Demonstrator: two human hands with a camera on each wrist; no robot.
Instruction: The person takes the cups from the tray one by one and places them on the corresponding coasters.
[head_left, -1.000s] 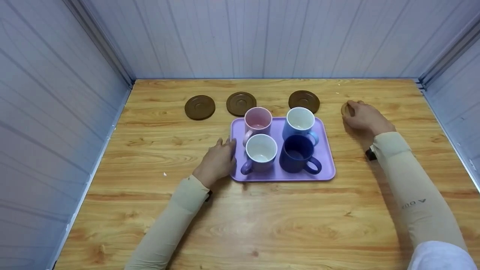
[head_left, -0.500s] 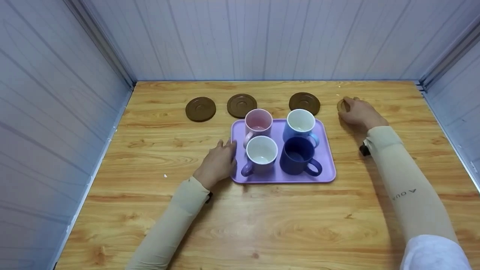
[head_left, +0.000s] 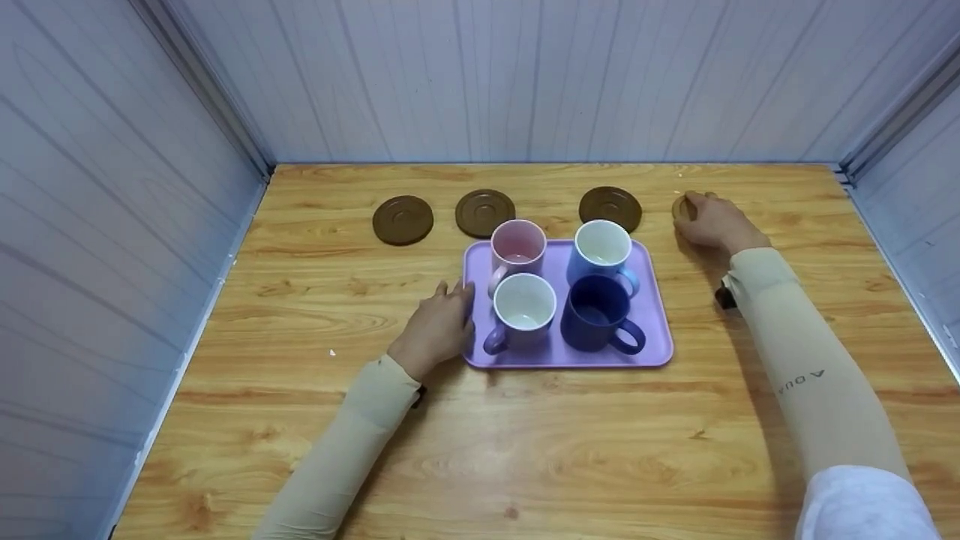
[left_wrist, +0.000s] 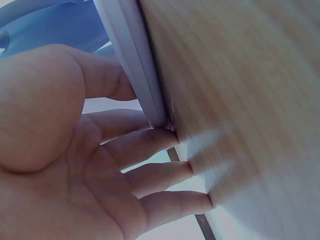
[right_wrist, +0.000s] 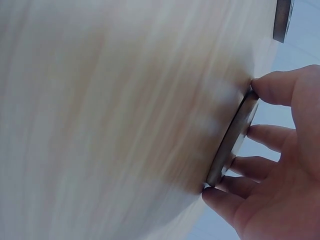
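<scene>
My right hand (head_left: 720, 223) spans a round brown coaster (head_left: 682, 211) at the back right, its thumb and little finger gripping opposite edges. In the right wrist view that coaster (right_wrist: 231, 141) lies close along the table, and the middle fingers touch its top. At the left edge of the purple tray (head_left: 660, 358) rests my left hand (head_left: 439, 324), fingers fairly straight, thumb and index against the rim. Its other fingertips (left_wrist: 206, 200) touch the table. On the tray stand a pink mug (head_left: 517, 244), a light blue mug (head_left: 600, 247), a white-lined purple mug (head_left: 523, 304) and a dark blue mug (head_left: 596, 319).
Three more brown coasters lie in a row behind the tray: the left coaster (head_left: 403, 220), the middle coaster (head_left: 485, 213) and the right coaster (head_left: 610, 208). Pale panel walls (head_left: 487, 82) enclose the wooden table (head_left: 525, 450) at the back and both sides.
My right hand and the coaster it holds have shifted left and slightly toward the back wall. The left hand, tray and mugs stay in place.
</scene>
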